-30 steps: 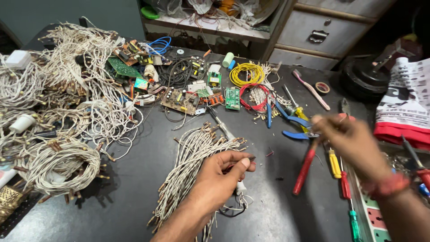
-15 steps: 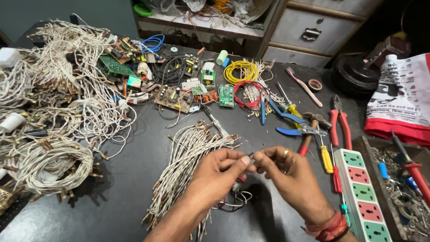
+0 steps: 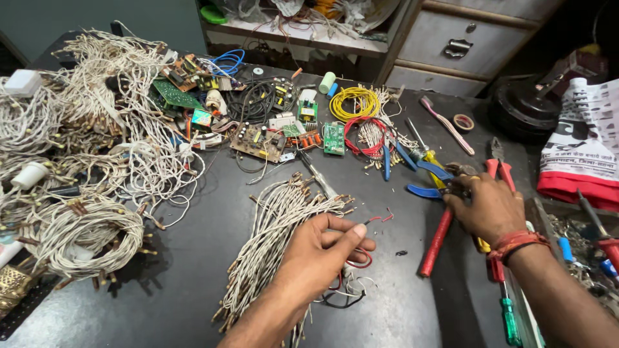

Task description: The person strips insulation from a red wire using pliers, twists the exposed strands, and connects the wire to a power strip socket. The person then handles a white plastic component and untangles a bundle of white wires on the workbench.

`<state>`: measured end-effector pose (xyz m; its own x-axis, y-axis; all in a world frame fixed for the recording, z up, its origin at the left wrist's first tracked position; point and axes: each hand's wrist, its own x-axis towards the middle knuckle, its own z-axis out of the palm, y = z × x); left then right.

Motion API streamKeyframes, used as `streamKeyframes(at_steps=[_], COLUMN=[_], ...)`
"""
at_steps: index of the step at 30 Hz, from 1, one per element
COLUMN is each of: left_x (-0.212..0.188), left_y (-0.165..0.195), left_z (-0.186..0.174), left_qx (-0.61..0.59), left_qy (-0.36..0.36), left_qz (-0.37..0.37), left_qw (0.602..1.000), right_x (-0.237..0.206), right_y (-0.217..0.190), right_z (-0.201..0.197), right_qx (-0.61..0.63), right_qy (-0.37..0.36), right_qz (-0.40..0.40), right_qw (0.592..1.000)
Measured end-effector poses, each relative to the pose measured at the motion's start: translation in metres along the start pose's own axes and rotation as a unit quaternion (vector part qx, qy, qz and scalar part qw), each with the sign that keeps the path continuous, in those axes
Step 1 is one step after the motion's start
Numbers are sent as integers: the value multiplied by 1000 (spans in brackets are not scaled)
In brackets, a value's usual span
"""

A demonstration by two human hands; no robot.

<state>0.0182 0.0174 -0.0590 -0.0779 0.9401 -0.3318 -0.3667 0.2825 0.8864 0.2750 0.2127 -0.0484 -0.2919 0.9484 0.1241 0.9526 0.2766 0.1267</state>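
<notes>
Our left hand (image 3: 322, 254) rests low on the dark table (image 3: 193, 258), thumb and forefinger pinched together on a thin red wire (image 3: 376, 220) whose bare end pokes out to the right. More of that wire loops red under the hand, beside a small tangle of black and white wire (image 3: 345, 293). Just left of the hand lies a long bundle of pale twisted wires (image 3: 271, 238), running from near our wrist up toward the middle of the table.

Our right hand (image 3: 487, 206) lies well apart from the left, over at the tools. Its fingers are curled down onto red-handled pliers (image 3: 438, 241), whose one handle slants out below the hand toward us; we cannot tell whether the fingers fully close round the other handle. Blue-handled cutters (image 3: 422, 174) lie just beyond the fingertips, and a green-handled screwdriver (image 3: 508, 316) lies under the forearm.

Farther back sit a yellow wire coil (image 3: 354, 103), a red wire coil (image 3: 361, 136) and a small green circuit board (image 3: 334, 138). Heaps of pale wire (image 3: 84, 167) fill the left side of the table.
</notes>
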Motion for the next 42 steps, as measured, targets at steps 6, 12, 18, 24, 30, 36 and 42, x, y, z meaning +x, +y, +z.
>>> streamKeyframes(at_steps=[6,12,18,24,30,36,42], left_x=[-1,-4,-3,-1,-1,2,3], left_y=[2,5,4,5,6,5,5], left_z=[0,1,2,0,-2,-3,-1], left_qx=[12,33,25,22,13,28,15], left_qy=[42,73,62,93,99,117,115], left_qz=[30,11,16,-2,32,34,44], left_qw=[999,997,998,995,994,992,992], right_x=[-7,-66,-93,-94,-103,-97,-90], right_y=[3,-13,-64,-87,-109,-118,-111], right_z=[-32,-73,-66,-57,-57,-42,-13], right_qx=[283,501,374,230,156,175,326], right_qy=[-101,20,31,149,-140,-207,-59], right_qz=[126,98,80,-51,128,147,84], right_qw=[945,859,923,960,969,951,940])
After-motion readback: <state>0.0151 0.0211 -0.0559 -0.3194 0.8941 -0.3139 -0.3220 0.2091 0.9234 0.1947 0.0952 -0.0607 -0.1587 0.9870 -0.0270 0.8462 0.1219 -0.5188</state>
